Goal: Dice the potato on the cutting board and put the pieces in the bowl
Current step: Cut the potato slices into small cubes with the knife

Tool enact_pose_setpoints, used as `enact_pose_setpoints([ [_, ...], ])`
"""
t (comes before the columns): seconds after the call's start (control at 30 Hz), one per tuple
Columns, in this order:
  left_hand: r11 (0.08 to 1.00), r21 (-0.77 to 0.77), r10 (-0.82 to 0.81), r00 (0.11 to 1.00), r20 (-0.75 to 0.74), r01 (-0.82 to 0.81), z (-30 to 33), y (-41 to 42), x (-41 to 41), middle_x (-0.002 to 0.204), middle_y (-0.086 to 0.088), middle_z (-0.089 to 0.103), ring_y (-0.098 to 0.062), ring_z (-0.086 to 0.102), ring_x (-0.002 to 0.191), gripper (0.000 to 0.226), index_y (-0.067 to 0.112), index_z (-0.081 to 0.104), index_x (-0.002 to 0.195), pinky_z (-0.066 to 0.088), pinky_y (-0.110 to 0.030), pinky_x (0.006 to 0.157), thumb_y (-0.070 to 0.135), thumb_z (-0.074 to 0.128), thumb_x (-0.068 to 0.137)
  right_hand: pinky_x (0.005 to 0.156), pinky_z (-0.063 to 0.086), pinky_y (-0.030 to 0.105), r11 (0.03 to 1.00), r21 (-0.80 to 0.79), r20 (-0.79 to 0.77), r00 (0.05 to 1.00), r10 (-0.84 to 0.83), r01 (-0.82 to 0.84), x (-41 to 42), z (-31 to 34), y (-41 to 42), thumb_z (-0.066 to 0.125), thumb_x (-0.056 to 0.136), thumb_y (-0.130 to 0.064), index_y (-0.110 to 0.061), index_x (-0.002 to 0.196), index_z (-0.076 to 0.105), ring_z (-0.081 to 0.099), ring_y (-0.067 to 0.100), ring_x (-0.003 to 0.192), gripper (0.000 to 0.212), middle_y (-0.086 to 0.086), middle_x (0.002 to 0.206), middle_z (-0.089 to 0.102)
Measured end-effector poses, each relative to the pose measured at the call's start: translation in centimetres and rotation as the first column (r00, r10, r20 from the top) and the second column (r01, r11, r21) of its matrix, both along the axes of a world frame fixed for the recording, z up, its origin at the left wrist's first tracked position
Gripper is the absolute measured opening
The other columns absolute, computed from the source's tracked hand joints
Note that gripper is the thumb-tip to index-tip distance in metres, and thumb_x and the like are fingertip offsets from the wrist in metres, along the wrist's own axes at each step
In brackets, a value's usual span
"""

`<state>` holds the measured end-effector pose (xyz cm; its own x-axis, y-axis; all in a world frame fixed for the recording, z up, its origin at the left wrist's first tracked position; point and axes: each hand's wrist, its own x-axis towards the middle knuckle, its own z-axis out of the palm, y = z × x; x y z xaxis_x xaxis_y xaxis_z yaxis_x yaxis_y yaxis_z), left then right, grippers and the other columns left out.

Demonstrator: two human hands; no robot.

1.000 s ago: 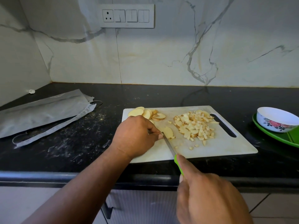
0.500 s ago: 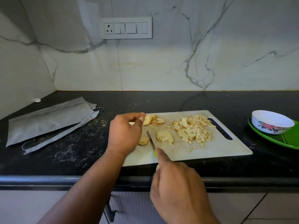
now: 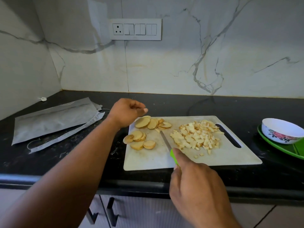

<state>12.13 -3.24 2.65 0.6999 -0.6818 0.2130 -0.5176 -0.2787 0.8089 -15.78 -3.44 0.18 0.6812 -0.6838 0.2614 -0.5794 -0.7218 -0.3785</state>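
Gripping the green-handled knife (image 3: 166,142), the right hand (image 3: 197,186) sits near the diced potato (image 3: 197,135); the left hand (image 3: 126,112) hovers loosely curled, empty, beyond the slices (image 3: 139,140).

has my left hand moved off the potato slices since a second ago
Yes. The left hand was pressing on slices at the near-left of the cutting board; now it hovers past the board's far-left corner, holding nothing, with the potato slices uncovered.

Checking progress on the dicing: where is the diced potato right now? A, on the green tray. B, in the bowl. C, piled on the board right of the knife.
C: the dice lie heaped on the board, right of the knife.
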Motion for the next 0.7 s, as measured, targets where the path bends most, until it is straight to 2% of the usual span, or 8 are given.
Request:
enact_pose_setpoints([
  [0.1,0.987,0.109,-0.120,0.992,0.036,0.116,-1.0,-0.2,1.4,0.108,0.017,0.074,-0.002,0.066,0.107,0.051,0.033,0.071,0.127,0.048,-0.028,0.104,0.041,0.088,0.079,0.065,0.047,0.016,0.999,0.016,-0.008,1.000,-0.028,0.028,0.2,0.1,-0.9,0.033,0.099,-0.045,-0.043,0.152,0.018,0.055,0.005,0.068,0.056,-0.013,0.079,0.060],
  [0.17,0.961,0.231,-0.173,0.981,0.084,0.150,-1.8,-0.3,2.0,0.114,0.020,0.069,0.002,0.063,0.106,0.071,0.033,0.063,0.139,0.045,-0.026,0.105,0.044,0.090,0.075,0.054,0.038,0.014,0.997,0.003,-0.021,0.997,-0.074,0.074,-0.4,0.3,-1.9,0.033,0.099,-0.046,-0.048,0.151,0.017,0.052,0.002,0.062,0.055,-0.012,0.072,0.056],
  [0.23,0.947,0.287,-0.190,0.972,0.136,0.145,-2.1,-0.4,2.3,0.112,0.023,0.067,0.009,0.058,0.095,0.073,0.033,0.063,0.140,0.043,-0.022,0.099,0.047,0.091,0.073,0.051,0.034,0.014,0.994,0.010,-0.032,0.993,-0.112,0.113,-1.1,0.5,-2.7,0.034,0.099,-0.046,-0.053,0.149,0.020,0.047,0.003,0.058,0.053,-0.013,0.069,0.052],
  [0.4,0.963,0.247,-0.151,0.976,0.159,0.108,-2.4,-0.3,2.7,0.105,0.024,0.069,0.008,0.059,0.091,0.073,0.036,0.065,0.137,0.050,-0.026,0.101,0.047,0.093,0.071,0.062,0.039,0.016,0.994,0.009,-0.014,0.994,-0.111,0.111,-0.7,0.2,-2.4,0.034,0.097,-0.046,-0.055,0.148,0.023,0.048,0.006,0.064,0.053,-0.014,0.073,0.054],
  [0.53,0.978,0.192,-0.122,0.969,0.214,0.080,-2.6,-0.1,2.5,0.098,0.023,0.069,0.010,0.060,0.089,0.077,0.037,0.063,0.139,0.043,-0.010,0.082,0.041,0.095,0.069,0.071,0.047,0.017,0.997,-0.054,-0.045,0.997,-0.058,0.056,-0.1,-0.3,-1.5,0.029,0.097,-0.048,-0.051,0.150,0.014,0.052,0.008,0.072,0.055,-0.012,0.083,0.060],
  [0.6,0.983,0.167,-0.121,0.957,0.265,0.078,-2.9,0.0,2.4,0.099,0.020,0.069,0.009,0.061,0.090,0.077,0.037,0.064,0.138,0.043,-0.005,0.080,0.037,0.097,0.068,0.068,0.046,0.018,0.997,-0.067,-0.055,0.997,-0.050,0.047,-0.2,-0.4,-1.9,0.029,0.097,-0.048,-0.050,0.151,0.014,0.050,0.009,0.069,0.056,-0.012,0.080,0.057],
  [0.7,0.989,0.118,-0.122,0.944,0.306,0.090,-3.2,0.0,2.2,0.103,0.017,0.070,0.005,0.064,0.092,0.078,0.036,0.065,0.136,0.051,-0.013,0.086,0.034,0.099,0.065,0.061,0.038,0.019,0.993,-0.087,-0.038,0.995,-0.087,0.084,-0.9,-0.6,-2.9,0.031,0.097,-0.046,-0.048,0.151,0.018,0.044,0.010,0.061,0.056,-0.012,0.070,0.050],
])
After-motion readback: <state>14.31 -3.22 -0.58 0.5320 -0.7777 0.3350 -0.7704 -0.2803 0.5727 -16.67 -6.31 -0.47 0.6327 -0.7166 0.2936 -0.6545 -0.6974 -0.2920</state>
